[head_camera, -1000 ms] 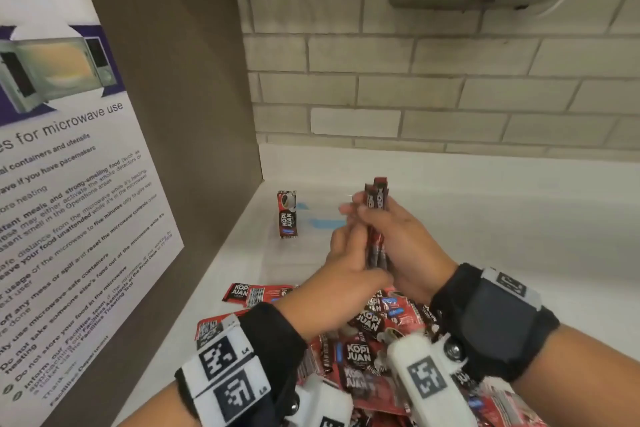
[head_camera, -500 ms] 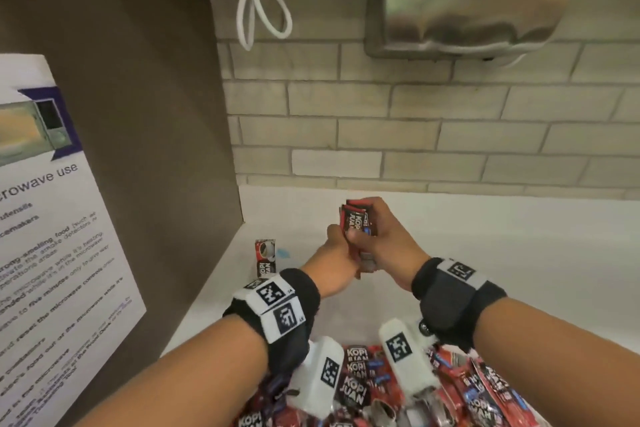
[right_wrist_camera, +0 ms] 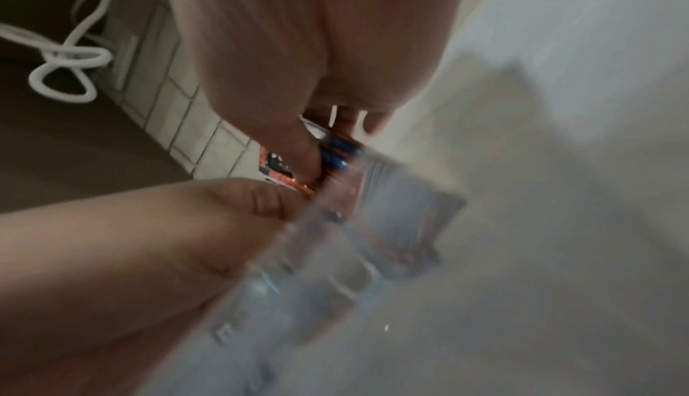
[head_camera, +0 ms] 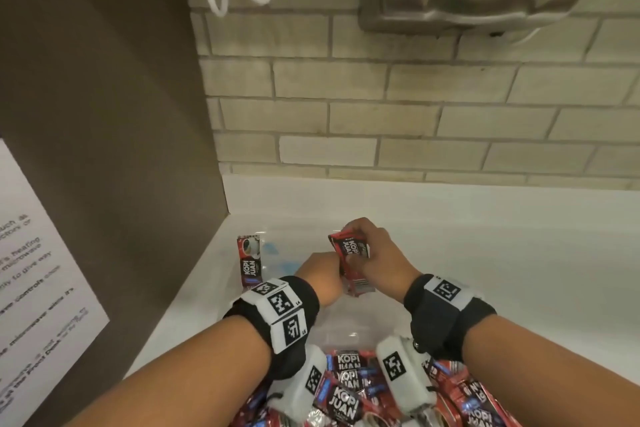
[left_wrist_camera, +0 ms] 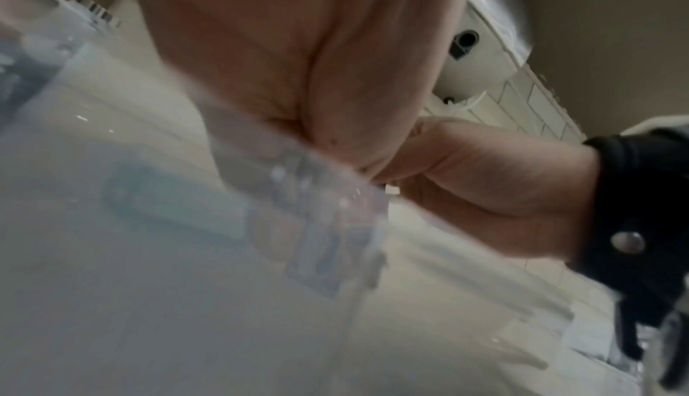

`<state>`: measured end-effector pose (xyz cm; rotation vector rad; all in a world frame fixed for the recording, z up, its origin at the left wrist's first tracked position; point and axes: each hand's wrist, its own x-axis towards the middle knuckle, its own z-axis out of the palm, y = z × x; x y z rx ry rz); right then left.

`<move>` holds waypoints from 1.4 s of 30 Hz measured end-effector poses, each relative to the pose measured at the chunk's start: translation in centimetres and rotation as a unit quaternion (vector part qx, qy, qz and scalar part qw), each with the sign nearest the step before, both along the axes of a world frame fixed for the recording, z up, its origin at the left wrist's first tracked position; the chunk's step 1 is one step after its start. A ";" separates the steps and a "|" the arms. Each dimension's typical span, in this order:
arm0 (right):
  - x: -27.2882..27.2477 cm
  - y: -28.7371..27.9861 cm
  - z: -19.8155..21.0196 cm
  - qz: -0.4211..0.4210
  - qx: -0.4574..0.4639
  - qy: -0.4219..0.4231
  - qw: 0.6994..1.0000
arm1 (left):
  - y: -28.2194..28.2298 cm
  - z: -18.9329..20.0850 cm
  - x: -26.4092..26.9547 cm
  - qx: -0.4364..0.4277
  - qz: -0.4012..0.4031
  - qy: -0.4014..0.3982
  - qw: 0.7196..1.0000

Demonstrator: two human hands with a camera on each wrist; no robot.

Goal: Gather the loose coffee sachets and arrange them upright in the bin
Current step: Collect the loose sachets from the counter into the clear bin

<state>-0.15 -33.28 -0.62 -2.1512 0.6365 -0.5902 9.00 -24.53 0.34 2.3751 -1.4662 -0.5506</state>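
Sachets form a small bundle held over a clear bin that stands on the white surface near its left rear corner. Long axis of the bundle: near vertical, upper end tilted slightly left and away, lower end down inside the bin. Right hand: fingers curled round the upper part of the bundle. Left hand: closed against the lower part; both wrist views are blurred, so its exact hold cannot be confirmed. A single sachet stands upright at the bin's left end, printed face toward the camera. Loose sachets lie in a heap at the near edge of the surface. Compared with half a second ago, both hands and the bundle have lowered toward the bin; the single sachet is unchanged.
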 end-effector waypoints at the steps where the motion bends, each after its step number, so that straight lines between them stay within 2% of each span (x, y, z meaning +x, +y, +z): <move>1: -0.1 -0.2 0.0 -0.012 -0.023 0.010 1.000 | -0.1 -0.1 0.0 0.007 0.000 -0.002 1.000; 5: -0.6 -0.9 0.2 -0.007 -0.044 0.027 0.999 | -0.9 -0.5 0.3 0.033 0.003 0.026 0.999; 11: -1.1 -1.4 0.2 0.031 -0.110 0.138 0.984 | -1.2 -0.6 -0.1 0.054 -0.023 0.054 0.997; 15: -1.0 -1.3 1.0 0.028 -0.169 0.151 0.974 | -1.4 -0.4 -0.3 0.047 -0.025 0.082 0.995; 18: -0.7 -1.3 1.1 0.028 -0.190 0.155 0.969 | -1.2 -0.2 -0.5 0.079 -0.031 0.066 0.994; 25: -0.6 -1.5 1.4 0.038 -0.232 0.172 0.957 | -0.9 0.2 -0.6 0.081 -0.034 0.118 0.989; 30: -1.0 -1.6 1.2 0.054 -0.220 0.201 0.953 | -0.9 0.0 -0.5 0.125 -0.038 0.095 0.987; 37: -0.5 -1.7 1.1 0.036 -0.252 0.203 0.945 | -1.3 0.1 -1.0 0.125 -0.038 0.095 0.987; 42: -1.2 -0.9 2.7 0.028 -0.235 0.217 0.947 | -0.2 1.0 -0.3 0.144 -0.037 0.072 0.986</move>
